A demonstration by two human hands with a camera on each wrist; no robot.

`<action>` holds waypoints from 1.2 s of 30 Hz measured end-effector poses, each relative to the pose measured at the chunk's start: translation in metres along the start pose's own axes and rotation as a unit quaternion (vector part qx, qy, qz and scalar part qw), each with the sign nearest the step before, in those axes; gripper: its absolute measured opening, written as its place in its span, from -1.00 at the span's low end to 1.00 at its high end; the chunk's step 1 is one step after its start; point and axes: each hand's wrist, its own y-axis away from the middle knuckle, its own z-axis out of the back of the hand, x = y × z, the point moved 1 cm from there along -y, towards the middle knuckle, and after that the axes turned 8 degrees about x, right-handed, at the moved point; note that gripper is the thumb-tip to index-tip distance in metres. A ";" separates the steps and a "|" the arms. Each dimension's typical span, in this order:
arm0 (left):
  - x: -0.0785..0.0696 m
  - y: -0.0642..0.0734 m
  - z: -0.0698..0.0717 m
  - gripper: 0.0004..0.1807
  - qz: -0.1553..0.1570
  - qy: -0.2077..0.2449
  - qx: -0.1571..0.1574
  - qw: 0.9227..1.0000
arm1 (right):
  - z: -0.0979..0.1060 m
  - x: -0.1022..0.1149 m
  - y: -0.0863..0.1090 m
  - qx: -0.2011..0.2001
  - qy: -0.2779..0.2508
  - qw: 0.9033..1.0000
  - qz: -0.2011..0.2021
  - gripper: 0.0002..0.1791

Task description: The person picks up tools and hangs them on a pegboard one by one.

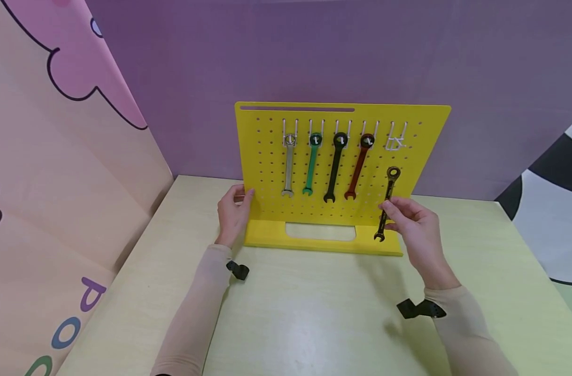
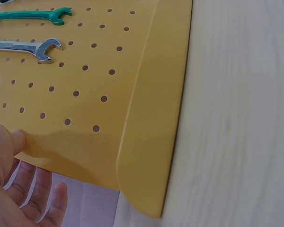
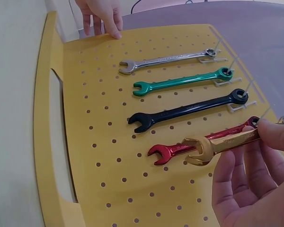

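My right hand (image 1: pixel 415 230) pinches a gold combination wrench (image 3: pixel 227 144) between thumb and fingers, its ring end up and its open jaw down, in front of the right side of a yellow pegboard (image 1: pixel 267 209). My left hand (image 1: pixel 233 213) grips the pegboard's left edge, thumb on the front and fingers behind. Four hooks hold wrenches by their ring ends: a silver wrench (image 1: pixel 289 167), a green wrench (image 1: pixel 312 166), a black wrench (image 1: pixel 335 169) and a red wrench (image 1: pixel 358 169). The white hook (image 1: pixel 395 142) at the far right bears no wrench.
The pegboard stands on a pale wooden table (image 1: pixel 295 313), its base having a wide cut-out slot. Behind is a purple backdrop (image 1: pixel 337 52); a printed panel (image 1: pixel 56 183) rises at the left. Each wrist bears a black camera mount (image 1: pixel 419 309).
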 end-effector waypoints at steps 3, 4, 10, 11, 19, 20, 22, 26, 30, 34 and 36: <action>0.000 0.000 0.000 -0.70 0.000 -0.001 0.000 1.000 | 0.002 0.003 -0.003 -0.003 -0.010 1.000 -0.003 -0.88; 0.000 0.000 0.000 -0.70 0.000 0.001 0.000 1.000 | 0.003 0.004 -0.003 -0.005 -0.013 1.000 -0.005 -0.86; 0.001 0.000 0.001 -0.69 0.002 0.006 -0.001 1.000 | 0.007 0.008 -0.007 -0.014 -0.035 0.999 -0.002 -0.81; 0.001 -0.001 0.001 -0.69 0.002 0.005 -0.001 1.000 | 0.008 0.009 -0.008 -0.014 -0.038 0.999 0.001 -0.81; 0.002 -0.002 0.000 -0.69 0.007 0.002 0.000 1.000 | 0.012 0.015 -0.013 -0.009 -0.085 0.996 0.018 -0.86; 0.002 -0.002 0.000 -0.69 0.006 0.002 0.001 1.000 | 0.012 0.016 -0.013 -0.009 -0.089 0.996 0.018 -0.85; 0.001 -0.002 0.000 -0.69 0.004 0.003 0.001 1.000 | 0.013 0.018 -0.014 -0.009 -0.092 0.996 0.018 -0.83; 0.000 -0.001 0.000 -0.69 0.000 0.006 0.002 1.000 | 0.014 0.022 -0.016 -0.010 -0.097 0.995 0.017 -0.84; 0.001 -0.001 0.000 -0.69 0.001 0.005 0.003 1.000 | 0.015 0.024 -0.018 -0.010 -0.113 0.993 0.016 -0.85; 0.001 -0.001 0.000 -0.68 0.003 0.006 0.003 1.000 | 0.015 0.026 -0.021 -0.005 -0.131 0.991 0.016 -0.83; 0.002 -0.001 0.000 -0.68 0.004 0.004 0.004 1.000 | 0.014 0.026 -0.022 -0.002 -0.141 0.990 0.017 -0.83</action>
